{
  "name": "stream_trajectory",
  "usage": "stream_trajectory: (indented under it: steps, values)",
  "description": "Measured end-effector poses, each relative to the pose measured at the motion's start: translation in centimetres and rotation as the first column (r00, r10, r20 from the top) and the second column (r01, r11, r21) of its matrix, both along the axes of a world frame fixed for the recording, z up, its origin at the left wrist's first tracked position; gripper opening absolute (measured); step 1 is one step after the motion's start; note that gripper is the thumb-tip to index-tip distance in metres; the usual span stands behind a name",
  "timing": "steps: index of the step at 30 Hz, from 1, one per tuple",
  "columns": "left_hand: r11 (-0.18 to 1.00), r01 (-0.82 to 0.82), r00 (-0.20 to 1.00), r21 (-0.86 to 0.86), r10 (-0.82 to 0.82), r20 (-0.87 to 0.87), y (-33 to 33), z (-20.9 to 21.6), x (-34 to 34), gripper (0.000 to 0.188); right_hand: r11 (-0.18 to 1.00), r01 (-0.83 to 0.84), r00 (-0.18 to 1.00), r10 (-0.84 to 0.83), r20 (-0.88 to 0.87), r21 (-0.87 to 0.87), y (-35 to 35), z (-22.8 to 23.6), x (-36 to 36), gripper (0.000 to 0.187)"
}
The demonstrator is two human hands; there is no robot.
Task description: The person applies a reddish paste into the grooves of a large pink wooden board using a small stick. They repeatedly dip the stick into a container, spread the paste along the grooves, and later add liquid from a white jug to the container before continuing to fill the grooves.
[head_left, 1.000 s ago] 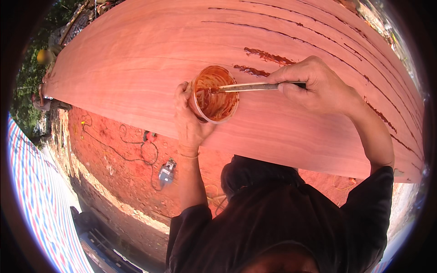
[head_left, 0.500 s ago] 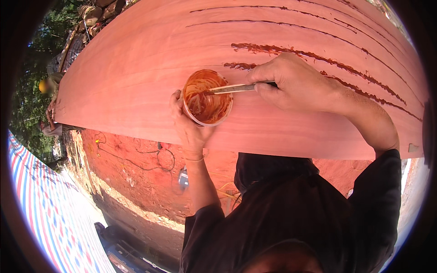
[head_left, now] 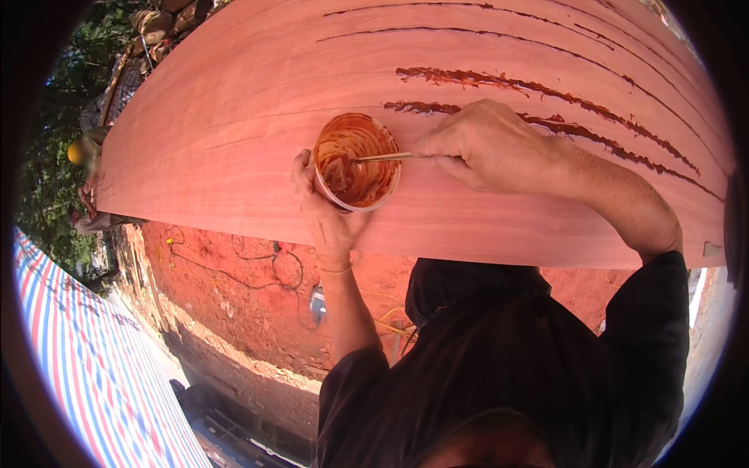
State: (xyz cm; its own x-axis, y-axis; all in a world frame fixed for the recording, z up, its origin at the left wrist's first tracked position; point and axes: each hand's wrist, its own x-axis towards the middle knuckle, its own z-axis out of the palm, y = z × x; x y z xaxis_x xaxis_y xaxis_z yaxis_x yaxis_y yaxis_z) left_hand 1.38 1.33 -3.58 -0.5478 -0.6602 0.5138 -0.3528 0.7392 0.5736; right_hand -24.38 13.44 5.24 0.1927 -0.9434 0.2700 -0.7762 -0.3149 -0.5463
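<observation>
My left hand [head_left: 331,220] is wrapped round a round plastic tub [head_left: 360,131] from its near left side, its mouth tipped toward me. Reddish-brown paste [head_left: 337,173] coats the tub's inner wall and gathers at the bottom. In my right hand [head_left: 491,148], closed, is a slim flat spatula [head_left: 390,157], seen almost edge-on. Its tip is in the paste, while my fingers hide the handle. Both hands are above a large reddish wooden board [head_left: 226,164]. Thick ragged lines of the same dark paste [head_left: 546,93] run across the board beyond my right hand.
Thinner dark lines [head_left: 468,33] streak the far part of the board. Below its near edge lies red ground [head_left: 218,273] with loose cables [head_left: 290,269]. A person in a yellow helmet [head_left: 76,152] is by the board's left end. Striped sheeting [head_left: 86,351] spreads at lower left.
The spatula has turned from showing its flat side to nearly edge-on, and my right hand has shifted slightly nearer the tub. My left hand still holds the tub in about the same place.
</observation>
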Motion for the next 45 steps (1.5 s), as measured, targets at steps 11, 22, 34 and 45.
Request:
stream_trajectory:
  steps: [11, 22, 34, 45]
  values:
    - [0.999, 0.033, 0.998, -0.038, -0.036, -0.059, 0.1, -0.6, 0.0, 0.105, 0.949, -0.1, 0.976, 0.035, 0.217, 0.298, 0.0, 0.7, -1.1, 0.023]
    - [0.991, 0.059, 0.996, -0.117, -0.066, -0.064, -0.4, -1.2, 0.4, 0.105, 0.826, 0.018, 0.824, -0.332, 0.46, 0.563, -0.5, 0.1, -1.2, 0.023]
    - [0.987, 0.08, 0.994, -0.142, -0.089, -0.056, -0.2, -0.9, 0.2, 0.107, 0.985, 0.017, 0.987, -0.044, 0.156, 0.169, -1.1, 2.4, -3.6, 0.023]
    - [0.989, 0.098, 0.991, -0.111, -0.108, -0.084, -0.3, -1.1, 0.3, 0.103, 0.99, -0.08, 0.992, 0.068, 0.103, 0.113, -2.7, 2.8, -3.0, 0.025]
